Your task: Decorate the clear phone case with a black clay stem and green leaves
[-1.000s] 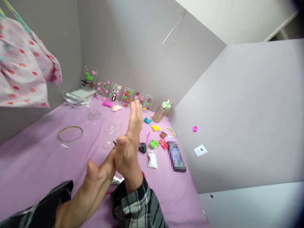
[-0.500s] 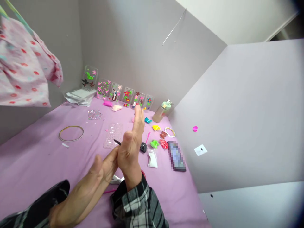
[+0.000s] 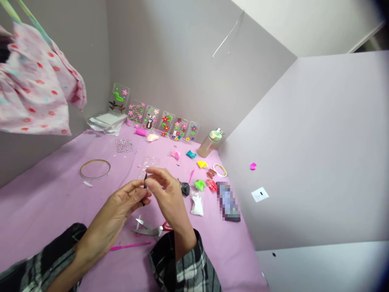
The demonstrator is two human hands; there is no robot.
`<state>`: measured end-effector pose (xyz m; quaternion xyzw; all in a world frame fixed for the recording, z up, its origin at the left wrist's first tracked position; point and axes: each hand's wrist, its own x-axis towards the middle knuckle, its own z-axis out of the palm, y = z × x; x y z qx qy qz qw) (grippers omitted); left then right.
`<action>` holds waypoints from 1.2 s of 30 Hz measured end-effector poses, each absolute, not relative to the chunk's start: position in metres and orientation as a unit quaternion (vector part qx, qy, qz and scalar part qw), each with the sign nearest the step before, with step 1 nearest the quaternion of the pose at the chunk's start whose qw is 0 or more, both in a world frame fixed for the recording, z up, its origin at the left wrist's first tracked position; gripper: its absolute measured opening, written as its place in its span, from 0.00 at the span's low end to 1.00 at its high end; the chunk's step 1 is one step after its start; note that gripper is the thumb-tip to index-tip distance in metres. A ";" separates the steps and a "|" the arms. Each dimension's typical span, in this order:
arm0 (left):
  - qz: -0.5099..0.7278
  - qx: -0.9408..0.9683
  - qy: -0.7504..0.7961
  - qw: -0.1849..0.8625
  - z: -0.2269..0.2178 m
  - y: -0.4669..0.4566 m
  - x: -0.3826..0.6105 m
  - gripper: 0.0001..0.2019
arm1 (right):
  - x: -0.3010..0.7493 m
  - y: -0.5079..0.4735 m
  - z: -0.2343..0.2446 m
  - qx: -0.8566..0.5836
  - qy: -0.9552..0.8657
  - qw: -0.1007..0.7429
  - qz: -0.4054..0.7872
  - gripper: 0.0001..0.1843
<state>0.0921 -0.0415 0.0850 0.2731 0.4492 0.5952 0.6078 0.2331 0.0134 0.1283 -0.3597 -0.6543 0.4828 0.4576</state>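
Observation:
A thin black clay roll (image 3: 145,181) stands roughly upright between my hands, above the pink-purple cloth. My left hand (image 3: 117,209) pinches its lower part between thumb and fingers. The thumb and fingers of my right hand (image 3: 167,196) close round its upper end. Beneath the hands lie scissors (image 3: 150,231) with red handles, blades spread, and a pink plastic clay tool (image 3: 130,246). Just beyond my right hand sits a wrapped black clay lump (image 3: 185,188). A clear bumpy sheet (image 3: 150,162) is partly hidden behind my fingers.
Clay packets, such as the green one (image 3: 199,185) and the white one (image 3: 197,206), lie at the right near a phone (image 3: 227,200). Decorated clear cases (image 3: 151,118) and a bottle (image 3: 209,144) stand by the wall. A hoop (image 3: 95,169) lies left; spotted fabric (image 3: 39,85) hangs above.
My palms, pressed together with the black roll poking out, have come apart. Both hands now hold the roll by the fingertips. The scissors and pink tool show more fully.

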 end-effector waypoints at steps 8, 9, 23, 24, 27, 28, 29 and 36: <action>0.564 0.331 0.485 0.580 0.088 -0.040 0.076 0.30 | 0.235 0.014 0.129 -0.351 -0.557 0.483 0.577 0.07; 0.563 0.337 0.490 0.573 0.088 -0.040 0.074 0.29 | 0.236 0.015 0.130 -0.352 -0.544 0.479 0.592 0.08; 0.569 0.407 0.528 0.481 0.076 -0.041 0.055 0.24 | 0.235 0.008 0.121 -0.339 -0.519 0.439 0.650 0.11; 0.569 0.405 0.521 0.490 0.076 -0.041 0.055 0.24 | 0.234 0.008 0.119 -0.342 -0.512 0.445 0.651 0.10; 0.565 0.411 0.510 0.502 0.076 -0.039 0.052 0.23 | 0.235 0.010 0.115 -0.349 -0.492 0.458 0.653 0.14; 0.563 0.415 0.513 0.498 0.077 -0.039 0.051 0.23 | 0.235 0.011 0.115 -0.351 -0.488 0.461 0.653 0.16; 0.558 0.423 0.520 0.489 0.078 -0.039 0.049 0.23 | 0.236 0.011 0.114 -0.355 -0.485 0.463 0.652 0.17; 0.536 0.463 0.599 0.374 0.092 -0.039 0.045 0.26 | 0.237 0.012 0.112 -0.361 -0.490 0.475 0.636 0.19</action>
